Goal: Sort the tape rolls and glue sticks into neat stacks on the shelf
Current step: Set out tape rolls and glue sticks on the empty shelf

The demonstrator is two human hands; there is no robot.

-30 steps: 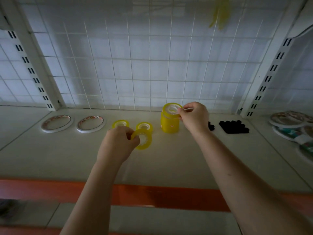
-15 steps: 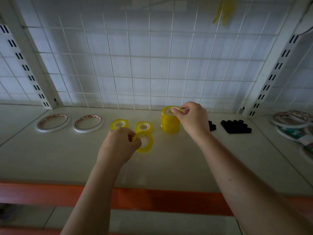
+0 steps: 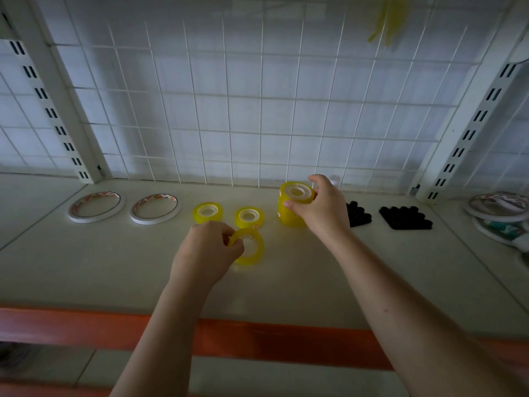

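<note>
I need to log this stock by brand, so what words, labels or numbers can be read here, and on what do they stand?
No text can be read.
Tall stack of yellow tape rolls under the right hand: small red marks, too blurred.
Single yellow tape roll lying flat: red marks, too small.
Flat white tape rings with patterned cores: a pattern, no legible words.
Yellow tape roll in the left hand: no print visible.

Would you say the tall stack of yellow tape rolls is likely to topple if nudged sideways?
Probably yes: the yellow stack stands taller than wide, so it may tip or shear. The right hand grips its top, suggesting steadying. Separate smooth rolls likely slide apart.
</note>
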